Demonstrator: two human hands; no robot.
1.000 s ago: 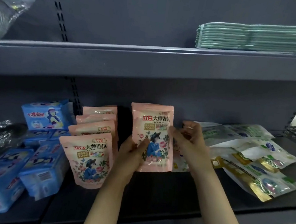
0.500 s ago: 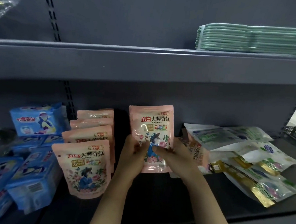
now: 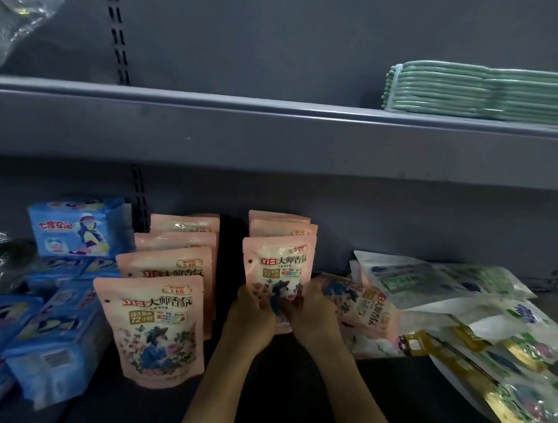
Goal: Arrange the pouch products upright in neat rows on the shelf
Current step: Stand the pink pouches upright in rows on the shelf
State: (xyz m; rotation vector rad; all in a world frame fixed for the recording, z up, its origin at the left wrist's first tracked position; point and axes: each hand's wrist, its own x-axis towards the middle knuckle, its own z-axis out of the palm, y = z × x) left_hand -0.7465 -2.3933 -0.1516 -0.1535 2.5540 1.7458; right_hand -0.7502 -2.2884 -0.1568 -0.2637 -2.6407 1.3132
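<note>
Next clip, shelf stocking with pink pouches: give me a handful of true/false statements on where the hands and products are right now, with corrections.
1. Both hands grip one upright pink pouch. True: left hand and right hand hold its lower part.
2. A row of pink pouches stands left of the held one. True.
3. The green stack lies on the lower shelf. False: it lies on the upper shelf.
4. The blue packs are right of the hands. False: they are at the left.
5. Every pink pouch is upright. False: one pouch lies flat beside the right hand.
</note>
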